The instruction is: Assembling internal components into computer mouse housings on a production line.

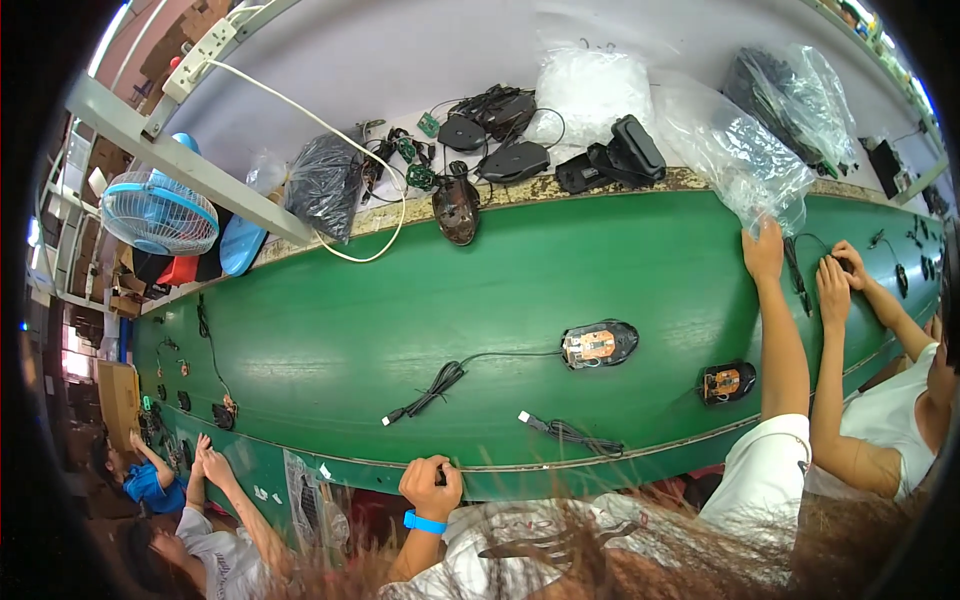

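Assembly appears partial: on the table (480, 260), the center mouse (598, 344) and the right mouse (727, 382) carry circuit boards, but neither has its top cover fitted. Both show black bodies with exposed orange boards. The left hand (432, 487) curls around a small dark object (441, 478). The right hand (763, 250) touches the clear bag (738, 155); its grip cannot be determined.

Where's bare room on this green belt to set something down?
Widest: the green belt between the brown mouse and the middle opened mouse. Another: left of that mouse's bundled cable. Crowded: back ledge, with mice and the bag at your right hand.
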### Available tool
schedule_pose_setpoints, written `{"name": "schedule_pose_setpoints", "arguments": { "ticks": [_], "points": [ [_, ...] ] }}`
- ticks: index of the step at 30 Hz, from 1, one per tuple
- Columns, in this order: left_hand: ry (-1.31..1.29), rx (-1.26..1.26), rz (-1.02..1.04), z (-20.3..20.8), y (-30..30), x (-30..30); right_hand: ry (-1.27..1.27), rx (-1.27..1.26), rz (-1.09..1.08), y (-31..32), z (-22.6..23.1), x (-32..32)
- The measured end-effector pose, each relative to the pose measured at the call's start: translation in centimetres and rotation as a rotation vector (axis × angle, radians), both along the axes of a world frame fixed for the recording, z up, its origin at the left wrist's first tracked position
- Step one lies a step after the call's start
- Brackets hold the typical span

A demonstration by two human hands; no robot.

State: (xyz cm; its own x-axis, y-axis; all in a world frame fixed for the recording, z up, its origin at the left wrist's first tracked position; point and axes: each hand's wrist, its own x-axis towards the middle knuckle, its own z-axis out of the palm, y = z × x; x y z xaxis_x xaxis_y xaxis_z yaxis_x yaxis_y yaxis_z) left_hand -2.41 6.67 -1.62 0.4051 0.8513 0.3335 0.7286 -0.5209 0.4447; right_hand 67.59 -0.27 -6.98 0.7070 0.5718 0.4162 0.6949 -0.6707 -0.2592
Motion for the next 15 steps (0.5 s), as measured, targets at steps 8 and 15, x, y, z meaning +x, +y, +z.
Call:
{"name": "schedule_pose_setpoints", "arguments": {
  "ticks": [8,15],
  "points": [
    [-0.008,-0.017,0.006,0.3,0.3,0.3,0.017,0.029,0.025,0.3,0.7,-0.1],
    [-0.018,-0.029,-0.003,0.0,0.2,-0.1,-0.018,0.06,0.064,-0.5,0.3,0.8]
  ]
}}
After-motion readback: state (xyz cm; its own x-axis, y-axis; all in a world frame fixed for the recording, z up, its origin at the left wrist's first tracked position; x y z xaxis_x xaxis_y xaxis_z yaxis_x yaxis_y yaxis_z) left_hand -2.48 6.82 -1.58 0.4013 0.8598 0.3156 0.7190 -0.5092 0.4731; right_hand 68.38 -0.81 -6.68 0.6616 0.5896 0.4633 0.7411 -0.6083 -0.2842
